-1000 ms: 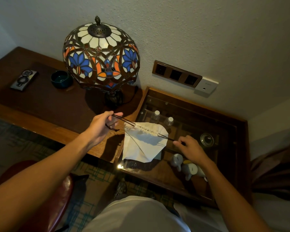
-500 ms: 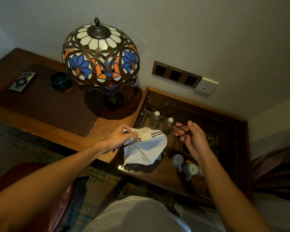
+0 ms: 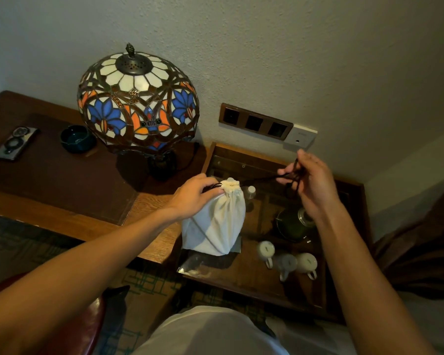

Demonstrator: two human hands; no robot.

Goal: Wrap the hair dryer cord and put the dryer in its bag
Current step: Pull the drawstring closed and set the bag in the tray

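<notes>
A white cloth drawstring bag (image 3: 217,222) stands upright on the glass-topped side table (image 3: 254,275), its mouth cinched tight into a gathered neck. My left hand (image 3: 194,194) pinches that neck from the left. My right hand (image 3: 310,185) is raised to the right of the bag and grips the dark drawstring (image 3: 264,178), which runs taut from the neck to my fingers, with loops hanging from them. The hair dryer and its cord are hidden from view.
A stained-glass lamp (image 3: 137,103) stands close behind my left hand on the wooden desk (image 3: 49,180). A dark bowl (image 3: 76,138) and a small device (image 3: 14,143) lie further left. Three white mugs (image 3: 286,260), a green teapot (image 3: 294,224) and small bottles (image 3: 251,192) crowd the side table.
The bag's mouth has gone from spread wide to pulled tight. My left hand moved in onto the neck, and my right hand drew the drawstring up and to the right.
</notes>
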